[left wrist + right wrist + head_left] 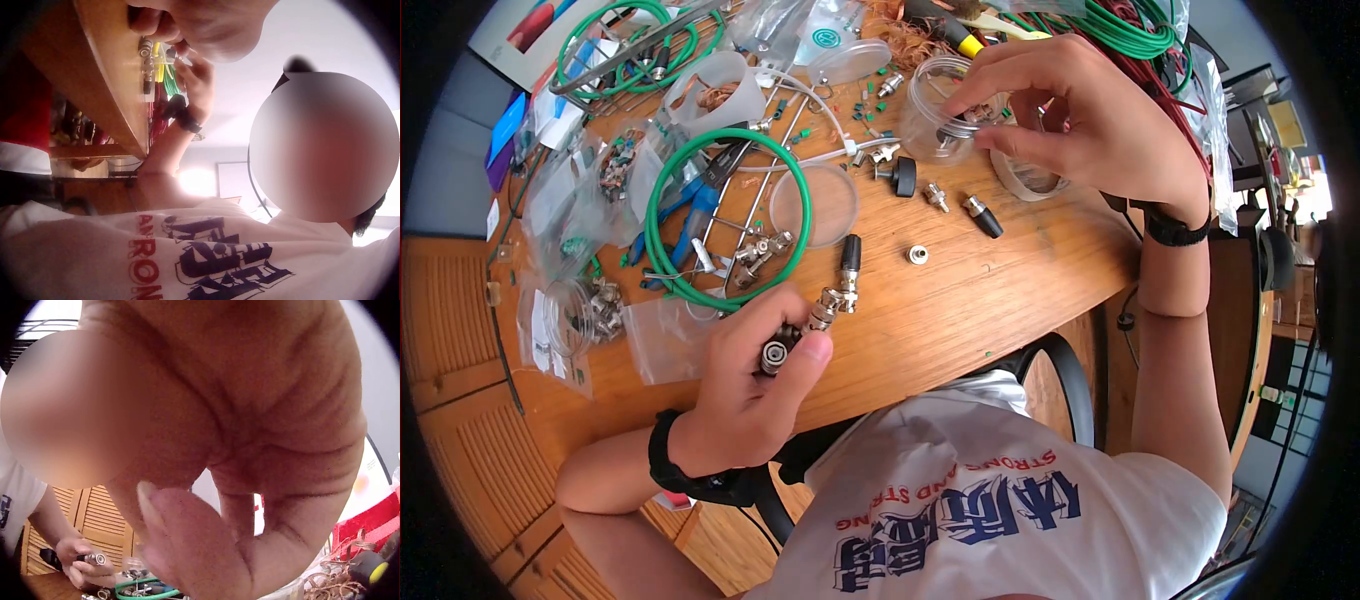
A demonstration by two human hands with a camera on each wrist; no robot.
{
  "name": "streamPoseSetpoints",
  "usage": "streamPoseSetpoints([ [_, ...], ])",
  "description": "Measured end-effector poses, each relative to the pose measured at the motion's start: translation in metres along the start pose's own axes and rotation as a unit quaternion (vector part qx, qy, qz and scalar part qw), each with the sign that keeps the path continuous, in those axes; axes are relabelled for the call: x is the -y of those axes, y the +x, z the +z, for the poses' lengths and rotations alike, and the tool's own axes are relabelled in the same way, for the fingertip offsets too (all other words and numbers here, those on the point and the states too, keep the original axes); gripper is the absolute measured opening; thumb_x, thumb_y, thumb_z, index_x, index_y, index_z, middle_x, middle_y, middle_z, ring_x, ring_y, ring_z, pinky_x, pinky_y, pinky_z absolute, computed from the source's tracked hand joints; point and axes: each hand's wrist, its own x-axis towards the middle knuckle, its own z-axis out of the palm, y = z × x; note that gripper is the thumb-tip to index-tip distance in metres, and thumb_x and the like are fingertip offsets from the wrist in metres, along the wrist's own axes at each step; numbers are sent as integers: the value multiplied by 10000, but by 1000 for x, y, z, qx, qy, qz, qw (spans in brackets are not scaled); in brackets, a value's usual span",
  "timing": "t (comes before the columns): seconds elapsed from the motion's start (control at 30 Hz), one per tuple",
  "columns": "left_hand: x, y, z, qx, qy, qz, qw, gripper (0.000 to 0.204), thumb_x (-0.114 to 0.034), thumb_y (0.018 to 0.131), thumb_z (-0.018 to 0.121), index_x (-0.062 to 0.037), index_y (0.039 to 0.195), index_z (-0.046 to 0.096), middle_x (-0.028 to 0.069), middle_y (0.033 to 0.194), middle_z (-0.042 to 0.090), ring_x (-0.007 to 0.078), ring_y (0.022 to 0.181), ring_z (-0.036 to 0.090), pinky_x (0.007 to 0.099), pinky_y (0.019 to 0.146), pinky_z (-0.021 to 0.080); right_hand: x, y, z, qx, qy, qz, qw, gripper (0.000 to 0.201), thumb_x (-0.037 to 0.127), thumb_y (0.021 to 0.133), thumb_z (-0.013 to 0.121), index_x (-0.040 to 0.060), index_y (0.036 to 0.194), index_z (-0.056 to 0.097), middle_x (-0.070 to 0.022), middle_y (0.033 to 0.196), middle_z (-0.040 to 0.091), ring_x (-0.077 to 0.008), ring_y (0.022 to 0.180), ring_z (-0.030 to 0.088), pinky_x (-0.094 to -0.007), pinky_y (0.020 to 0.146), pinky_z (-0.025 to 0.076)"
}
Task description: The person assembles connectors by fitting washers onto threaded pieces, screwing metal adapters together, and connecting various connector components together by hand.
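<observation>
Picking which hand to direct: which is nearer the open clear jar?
Right: the right hand is at the jar; the left hand, holding connectors, is farther off, by the table's near edge.

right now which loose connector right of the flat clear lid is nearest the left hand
The short, ring-like silver connector; the longer all-silver one and the black-sleeved one lie farther from the left hand.

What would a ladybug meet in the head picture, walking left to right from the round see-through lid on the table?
Round see-through lid → black knob → small silver connector → connector with a black end.
</observation>
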Motion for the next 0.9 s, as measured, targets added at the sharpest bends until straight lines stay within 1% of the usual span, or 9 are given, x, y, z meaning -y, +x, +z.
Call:
streamPoseSetpoints([
  [0.2,-4,0,-1,9,-5,-24,1000,212,-106,1008,596,-8,849,497,22,716,407,94,631,343,299,561,283,14,10,-5,-23,-1,0,1000,231,57,841,827,26,1060,759,-44,937,714,-86,670,593,-229,573,452],
  [0.27,-6,0,-2,10,-5,-30,999,212,-106,1009,595,-10,847,497,20,709,402,94,628,340,299,560,282,52,22,-18,-42,43,210,976,216,18,805,822,-37,1003,754,-126,778,750,-164,654,692,-269,599,533],
  [0.3,-6,-1,-2,10,-9,-36,999,212,-104,1009,597,-10,846,497,19,703,402,94,625,340,299,558,281,49,18,-17,-42,42,210,976,216,18,805,822,-37,1003,754,-126,778,750,-164,654,692,-269,599,533],
  [0.37,-6,-1,-2,10,-13,-41,999,213,-102,1008,599,-11,845,498,18,696,401,93,621,339,300,556,281,37,6,-14,-60,-5,92,994,277,11,767,872,-5,1033,796,-90,861,781,-148,722,714,-249,647,560],
  [0.43,-2,-3,-4,30,5,-38,999,238,-214,1066,508,-29,918,534,-39,789,438,14,645,341,224,576,257,33,4,-19,-59,-1,84,995,250,18,779,869,-1,1018,802,-89,859,782,-138,722,713,-246,641,557],
  [0.6,-9,-3,-5,27,9,-46,999,238,-205,1067,506,-29,911,540,-46,771,447,15,651,347,223,586,270,15,0,-19,-125,73,90,985,198,108,814,888,30,984,823,-59,753,753,-90,611,637,-225,527,473],
  [0.67,-7,-3,-4,26,7,-50,998,239,-206,1066,509,-29,908,541,-43,768,453,21,653,352,227,592,279,14,-6,-21,-104,88,76,988,186,126,790,869,30,940,815,-91,950,757,-128,713,625,-274,569,459],
  [0.73,-2,-1,-2,0,6,-3,1000,192,-121,1015,619,-1,885,544,16,689,429,84,590,344,295,529,273,13,-9,-17,-25,-33,-62,997,211,90,802,866,16,977,775,-47,844,710,-111,667,616,-247,567,468],
  [0.9,3,-1,0,-17,-7,13,1000,191,-135,1012,630,1,900,556,25,703,447,88,587,353,298,525,276,35,-23,17,-35,-176,-23,983,176,103,814,785,-3,937,716,-156,797,667,-379,766,669,-449,689,536],
])
